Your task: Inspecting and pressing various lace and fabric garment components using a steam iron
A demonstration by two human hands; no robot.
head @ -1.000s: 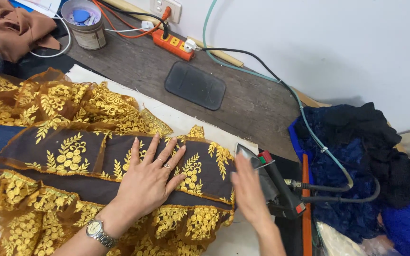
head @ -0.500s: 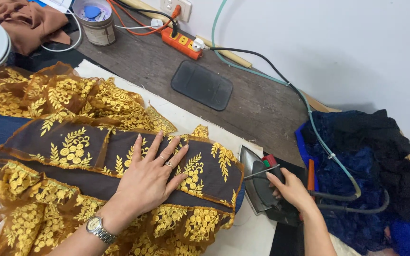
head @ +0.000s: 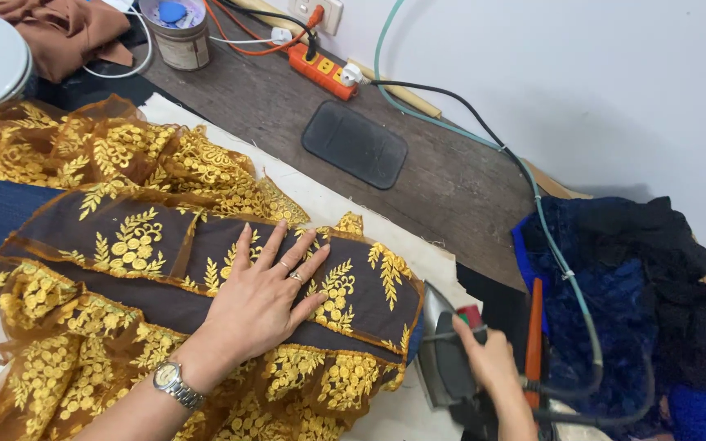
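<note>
Fabric: one brown sheer garment with gold leaf embroidery (head: 124, 269), spread across the near left of the white padded board (head: 345, 204). Left hand (head: 267, 298) lies flat on it, fingers spread, pressing the dark band; one ring, one silver wristwatch (head: 175, 384). Right hand (head: 492, 367), near right, is closed around the handle of one grey steam iron (head: 443, 359), just beside the garment's right edge. Far side: one orange power strip (head: 320, 69), one dark rubber mat (head: 355, 144), one tin can (head: 177, 33). Right: one heap of blue and black lace (head: 655, 286).
</note>
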